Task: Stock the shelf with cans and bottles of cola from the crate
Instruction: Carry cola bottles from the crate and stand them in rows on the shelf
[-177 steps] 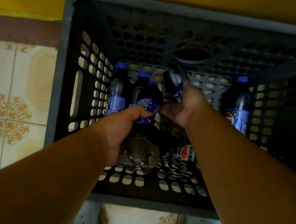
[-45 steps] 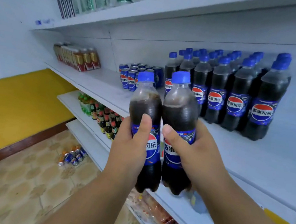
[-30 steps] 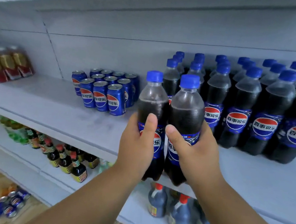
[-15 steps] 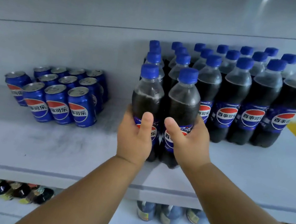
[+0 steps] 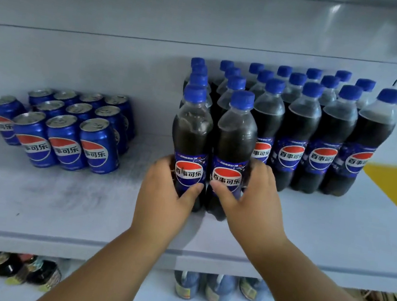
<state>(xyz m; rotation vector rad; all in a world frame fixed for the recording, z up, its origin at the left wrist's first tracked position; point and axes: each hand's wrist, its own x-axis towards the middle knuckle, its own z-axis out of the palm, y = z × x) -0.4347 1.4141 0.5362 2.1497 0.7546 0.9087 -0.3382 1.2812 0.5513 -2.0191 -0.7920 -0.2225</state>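
Two cola bottles upright on the white shelf (image 5: 333,231), left bottle (image 5: 190,149) gripped by left hand (image 5: 163,198), right bottle (image 5: 232,157) gripped by right hand (image 5: 253,203), cola cans (image 5: 65,140) well left.

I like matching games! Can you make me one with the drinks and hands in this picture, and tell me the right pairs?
Things:
1. cola cans
2. left hand
3. right hand
4. bottle caps

Descriptions:
A. blue, on top of the bottles
B. grips the right one of the two front bottles
C. stand on the left part of the shelf
D. grips the left one of the two front bottles

Pairs: 1-C, 2-D, 3-B, 4-A

lower-shelf bottles (image 5: 214,289) cut off, blurred
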